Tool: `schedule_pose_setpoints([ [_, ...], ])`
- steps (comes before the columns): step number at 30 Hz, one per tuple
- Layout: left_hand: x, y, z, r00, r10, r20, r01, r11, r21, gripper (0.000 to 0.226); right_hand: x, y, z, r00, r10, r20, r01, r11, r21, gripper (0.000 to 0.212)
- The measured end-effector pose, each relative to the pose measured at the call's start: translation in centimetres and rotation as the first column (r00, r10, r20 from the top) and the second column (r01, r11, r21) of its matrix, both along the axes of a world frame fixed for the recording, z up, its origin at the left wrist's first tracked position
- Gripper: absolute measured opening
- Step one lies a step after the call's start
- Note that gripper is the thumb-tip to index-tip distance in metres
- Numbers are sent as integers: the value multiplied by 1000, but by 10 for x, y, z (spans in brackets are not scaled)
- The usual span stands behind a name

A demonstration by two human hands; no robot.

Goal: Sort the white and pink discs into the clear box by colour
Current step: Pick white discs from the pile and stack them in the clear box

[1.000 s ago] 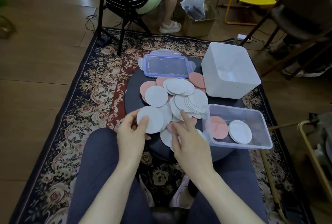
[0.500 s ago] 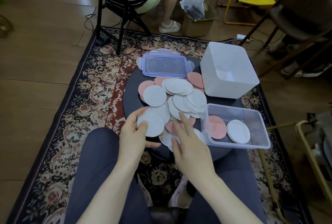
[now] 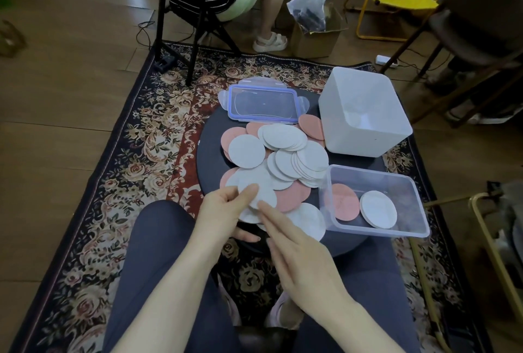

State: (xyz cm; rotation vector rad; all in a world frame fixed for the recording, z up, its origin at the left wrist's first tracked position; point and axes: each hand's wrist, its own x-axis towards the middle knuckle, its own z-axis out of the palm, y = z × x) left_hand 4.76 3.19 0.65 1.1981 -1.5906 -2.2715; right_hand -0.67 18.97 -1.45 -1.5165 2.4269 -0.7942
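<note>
The left hand (image 3: 223, 211) pinches a white disc (image 3: 261, 192) at the near edge of the pile (image 3: 283, 154). The right hand (image 3: 300, 253) hovers just beside it, fingers (image 3: 268, 211) straight and holding nothing. The clear box (image 3: 410, 228) lies right of the pile, nearer the right hand.

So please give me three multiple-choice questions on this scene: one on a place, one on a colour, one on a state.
1. Where does the clear box stand?
A. right of the disc pile
B. on the rug
C. inside the white bin

2. Which colours lie inside it?
A. pink only
B. white only
C. pink and white

3. What does the left hand do?
A. rests on a knee
B. holds a white disc
C. closes the lid

Answers: 1 A, it sits at the stool's right edge; 2 C, both colours show through it; 3 B, the fingers pinch the disc.
</note>
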Motion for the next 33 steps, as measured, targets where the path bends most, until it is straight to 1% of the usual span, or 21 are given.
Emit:
schedule_pose_setpoints([
  [2,0,2,-3,1000,30,-10,-30,999,-12,17,1,3,-1,1000,-18,5,19,999,-26,43],
  [4,2,2,-7,997,74,4,-74,997,-27,13,4,2,2,985,-137,101,145,987,-67,33],
  [6,6,1,-11,993,118,15,-118,992,-42,14,5,1,2,949,-259,181,280,955,-101,22],
  [8,10,0,-13,987,161,14,-160,986,-57,20,7,2,1,930,-344,130,356,931,-82,18],
  [10,14,-1,-15,979,204,5,-203,977,-69,25,9,6,-3,917,-395,58,397,918,-21,22],
  [12,17,-2,-16,971,237,-14,-237,969,-71,20,13,12,-7,907,-420,12,419,906,53,29],
  [14,20,-2,-16,967,252,-42,-254,965,-67,12,16,18,-13,912,-411,-21,410,905,115,38],
  [16,22,-1,-17,966,248,-67,-253,965,-74,21,18,21,-17,923,-381,-53,384,911,151,41],
  [18,24,1,-18,965,254,-69,-258,964,-70,31,19,22,-18,929,-366,-52,370,913,171,40],
  [19,24,2,-20,965,253,-68,-257,964,-62,32,19,22,-17,931,-361,-45,363,915,174,39],
  [22,25,6,-26,966,249,-68,-252,967,-45,23,19,22,-16,947,-320,-31,320,930,182,33],
  [24,24,8,-29,961,268,-70,-271,962,-35,19,18,20,-15,938,-345,29,337,930,145,31],
  [25,23,9,-29,958,276,-72,-279,960,-32,19,18,17,-13,916,-386,110,374,921,113,32],
  [26,23,11,-30,957,280,-74,-283,959,-33,20,18,14,-11,874,-429,227,421,903,86,33],
  [28,22,13,-31,958,278,-70,-281,959,-41,21,18,5,-6,735,-476,483,509,858,72,35],
  [29,21,14,-31,959,275,-66,-278,960,-46,22,18,0,-4,657,-480,581,546,835,73,34],
  [31,20,14,-32,960,272,-60,-275,960,-57,22,18,-8,1,500,-477,722,626,776,79,32],
  [33,19,12,-33,961,269,-57,-273,960,-59,22,16,-14,6,357,-457,814,714,696,78,32],
])
